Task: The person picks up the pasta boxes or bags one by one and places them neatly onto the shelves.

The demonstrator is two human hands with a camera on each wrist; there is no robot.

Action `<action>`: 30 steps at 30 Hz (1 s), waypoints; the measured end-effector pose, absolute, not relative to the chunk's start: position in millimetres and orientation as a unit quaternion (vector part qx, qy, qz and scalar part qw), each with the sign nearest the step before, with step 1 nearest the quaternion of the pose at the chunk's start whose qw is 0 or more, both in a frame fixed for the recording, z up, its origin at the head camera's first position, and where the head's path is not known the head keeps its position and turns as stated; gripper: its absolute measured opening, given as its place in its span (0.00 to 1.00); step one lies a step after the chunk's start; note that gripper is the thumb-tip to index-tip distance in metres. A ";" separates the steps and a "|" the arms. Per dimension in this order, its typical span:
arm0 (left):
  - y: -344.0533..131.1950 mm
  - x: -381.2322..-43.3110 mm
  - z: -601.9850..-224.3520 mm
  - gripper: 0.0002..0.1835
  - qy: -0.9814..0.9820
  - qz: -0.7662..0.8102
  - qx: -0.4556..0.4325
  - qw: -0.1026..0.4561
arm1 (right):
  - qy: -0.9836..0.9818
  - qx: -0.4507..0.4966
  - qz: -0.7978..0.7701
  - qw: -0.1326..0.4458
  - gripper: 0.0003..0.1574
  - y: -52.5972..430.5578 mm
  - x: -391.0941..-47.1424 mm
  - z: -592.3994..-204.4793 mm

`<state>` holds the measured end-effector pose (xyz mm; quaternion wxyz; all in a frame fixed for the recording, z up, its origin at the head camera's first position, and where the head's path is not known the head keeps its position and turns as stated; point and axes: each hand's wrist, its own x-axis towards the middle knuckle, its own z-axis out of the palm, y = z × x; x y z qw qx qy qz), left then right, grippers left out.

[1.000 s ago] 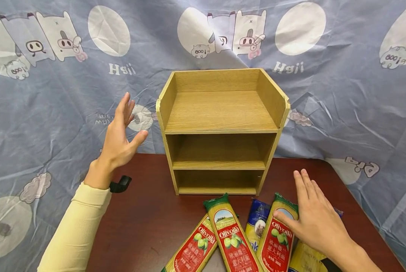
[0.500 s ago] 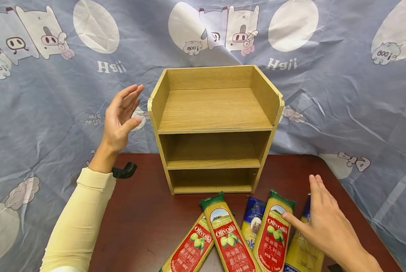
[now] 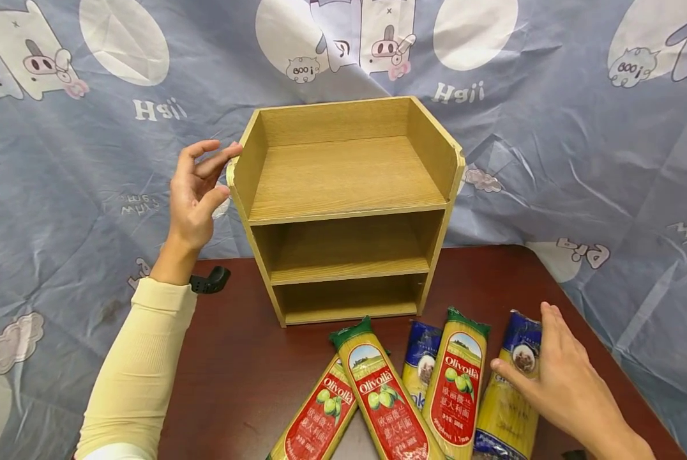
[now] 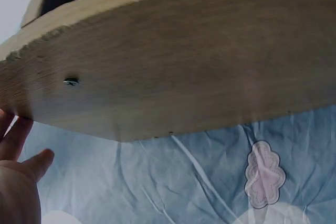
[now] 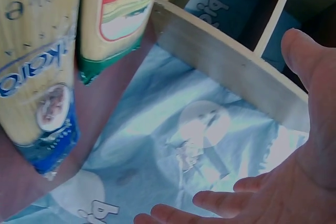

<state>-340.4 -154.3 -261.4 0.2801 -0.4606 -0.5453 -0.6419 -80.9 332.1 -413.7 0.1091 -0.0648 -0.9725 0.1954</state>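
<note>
My left hand [image 3: 194, 198] is raised beside a small wooden shelf unit [image 3: 349, 172], its fingertips right at the upper left side panel. In the left wrist view, the fingers [image 4: 16, 137] reach the panel's end [image 4: 184, 66]. My right hand [image 3: 570, 377] is held with straight fingers and thumb spread, just right of a blue-and-yellow spaghetti pack [image 3: 507, 409], overlapping its edge in the head view. That palm [image 5: 299, 182] holds nothing. Red-labelled Olivoilà spaghetti packs [image 3: 386, 396] lie in front of the unit, one crossing another, beside a second blue-topped pack [image 3: 421, 364].
The unit has a walled top and two open compartments [image 3: 349, 249] below, standing at the back of a dark red table [image 3: 228, 358]. Behind hangs a bluish-grey cloth [image 3: 521, 160] with cartoon prints. A black band [image 3: 210, 280] is on my left wrist.
My left hand has moved right to the unit's upper left side, its fingers bending slightly. My right hand has shifted right, uncovering more of the blue-and-yellow pack. The head view has turned slightly right.
</note>
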 end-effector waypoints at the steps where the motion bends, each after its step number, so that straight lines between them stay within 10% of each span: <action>1: -154.0 -340.8 -261.5 0.28 -0.546 -0.638 -0.461 0.287 | -0.972 -0.069 0.195 0.107 0.82 333.5 -81.0 -414.6; 17: -142.0 -357.8 -267.4 0.30 -0.498 -0.653 -0.435 0.370 | -0.972 -0.102 0.197 0.071 0.84 349.0 -77.8 -433.1; 30: -138.0 -361.6 -275.6 0.30 -0.491 -0.662 -0.437 0.360 | -0.931 -0.216 0.250 -0.155 0.95 371.4 -70.0 -466.0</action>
